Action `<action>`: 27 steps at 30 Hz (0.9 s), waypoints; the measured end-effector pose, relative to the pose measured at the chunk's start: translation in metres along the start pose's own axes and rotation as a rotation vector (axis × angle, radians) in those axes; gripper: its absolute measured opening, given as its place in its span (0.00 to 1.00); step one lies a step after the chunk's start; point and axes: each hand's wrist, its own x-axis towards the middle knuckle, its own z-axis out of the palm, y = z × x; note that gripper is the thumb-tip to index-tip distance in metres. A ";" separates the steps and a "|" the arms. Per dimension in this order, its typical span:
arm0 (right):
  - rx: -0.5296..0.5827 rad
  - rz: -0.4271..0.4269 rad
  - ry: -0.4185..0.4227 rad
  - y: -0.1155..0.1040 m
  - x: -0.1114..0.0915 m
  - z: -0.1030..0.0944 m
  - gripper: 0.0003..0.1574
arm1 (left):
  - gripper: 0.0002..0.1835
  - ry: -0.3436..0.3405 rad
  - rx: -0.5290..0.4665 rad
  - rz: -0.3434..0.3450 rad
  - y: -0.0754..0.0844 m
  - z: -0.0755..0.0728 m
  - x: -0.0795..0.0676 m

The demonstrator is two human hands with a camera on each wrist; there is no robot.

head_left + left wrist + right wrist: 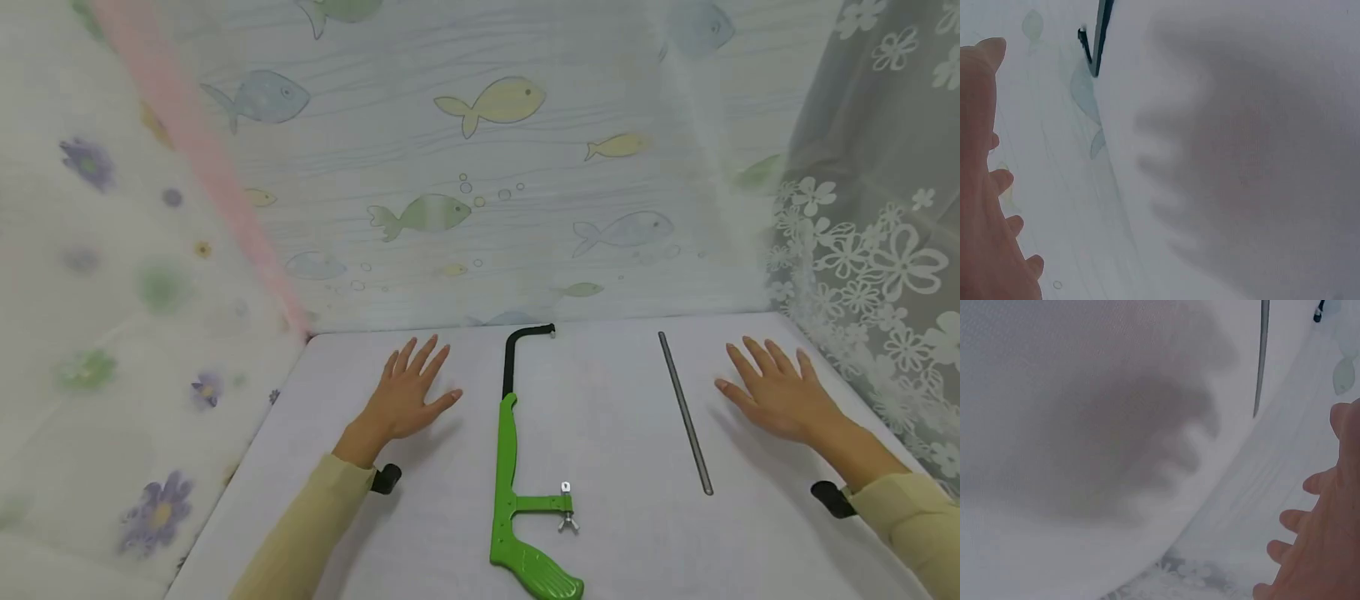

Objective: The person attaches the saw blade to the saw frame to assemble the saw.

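A green and black hacksaw frame [506,467] lies on the white table, its handle toward me and its bent black end away. A metal wing nut [568,522] hangs at its short green arm. Farther right lies a grey hacksaw blade [686,412], separate from the frame. My left hand [407,393] hovers left of the frame, palm down with fingers spread and nothing held. Right of the blade, my right hand [783,396] is likewise spread above the table. Both wrist views show the hands' shadows on the cloth, with the blade [1262,362] near the right hand.
The white table [600,400] meets a fish-print curtain [487,167] at its back edge. A flowered curtain [135,333] stands along the left, and a grey one with white flowers [885,233] along the right. Dark straps sit at both sleeve cuffs.
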 end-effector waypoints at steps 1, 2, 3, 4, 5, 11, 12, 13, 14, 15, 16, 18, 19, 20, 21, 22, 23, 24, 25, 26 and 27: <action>0.009 -0.001 -0.005 -0.002 -0.001 0.001 0.50 | 0.45 0.000 -0.011 0.003 0.002 0.000 -0.001; 0.015 -0.003 -0.008 -0.003 -0.002 0.001 0.50 | 0.45 0.000 -0.024 0.007 0.004 0.000 -0.002; 0.018 -0.004 -0.009 -0.005 -0.002 0.001 0.50 | 0.45 0.003 -0.038 0.013 0.007 0.000 -0.003; 0.020 -0.007 -0.008 -0.006 -0.003 0.001 0.50 | 0.45 0.006 -0.048 0.019 0.009 0.000 -0.004; 0.023 -0.010 -0.007 -0.007 -0.004 0.001 0.50 | 0.44 0.011 -0.056 0.028 0.011 0.000 -0.005; 0.031 -0.028 -0.001 -0.012 -0.006 0.001 0.49 | 0.45 0.015 -0.061 0.053 0.023 0.001 -0.008; 0.029 -0.033 0.002 -0.012 -0.006 0.001 0.49 | 0.45 0.013 -0.058 0.055 0.024 0.002 -0.008; 0.028 -0.038 0.007 -0.012 -0.007 0.002 0.49 | 0.45 0.010 -0.055 0.055 0.025 0.002 -0.009; 0.026 -0.044 0.013 -0.013 -0.007 0.002 0.49 | 0.45 0.006 -0.056 0.055 0.026 0.003 -0.009; 0.023 -0.050 0.021 -0.014 -0.007 0.003 0.48 | 0.46 0.002 -0.057 0.055 0.027 0.003 -0.009; 0.022 -0.059 0.033 -0.014 -0.007 0.003 0.48 | 0.46 0.000 -0.066 0.059 0.029 0.003 -0.009; 0.022 -0.075 0.057 -0.015 -0.008 0.004 0.47 | 0.46 -0.010 -0.073 0.067 0.031 0.003 -0.010; 0.026 -0.084 0.072 -0.016 -0.008 0.004 0.47 | 0.46 -0.015 -0.075 0.070 0.032 0.004 -0.010; 0.030 -0.091 0.082 -0.017 -0.008 0.004 0.46 | 0.46 -0.017 -0.082 0.076 0.033 0.004 -0.011; 0.035 -0.096 0.090 -0.018 -0.008 0.004 0.45 | 0.46 -0.020 -0.087 0.082 0.035 0.004 -0.011; 0.043 -0.101 0.097 -0.019 -0.009 0.004 0.45 | 0.45 -0.023 -0.092 0.085 0.036 0.003 -0.011; 0.049 -0.103 0.101 -0.021 -0.009 0.004 0.44 | 0.45 -0.030 -0.097 0.085 0.037 0.003 -0.012; 0.054 -0.103 0.104 -0.022 -0.009 0.004 0.44 | 0.45 -0.035 -0.104 0.085 0.039 0.004 -0.012; 0.060 -0.106 0.108 -0.023 -0.010 0.004 0.43 | 0.45 -0.039 -0.110 0.084 0.040 0.003 -0.013; 0.065 -0.106 0.105 -0.024 -0.010 0.004 0.43 | 0.45 -0.045 -0.116 0.084 0.041 0.003 -0.014; 0.070 -0.106 0.105 -0.024 -0.010 0.005 0.42 | 0.45 -0.052 -0.120 0.084 0.043 0.003 -0.014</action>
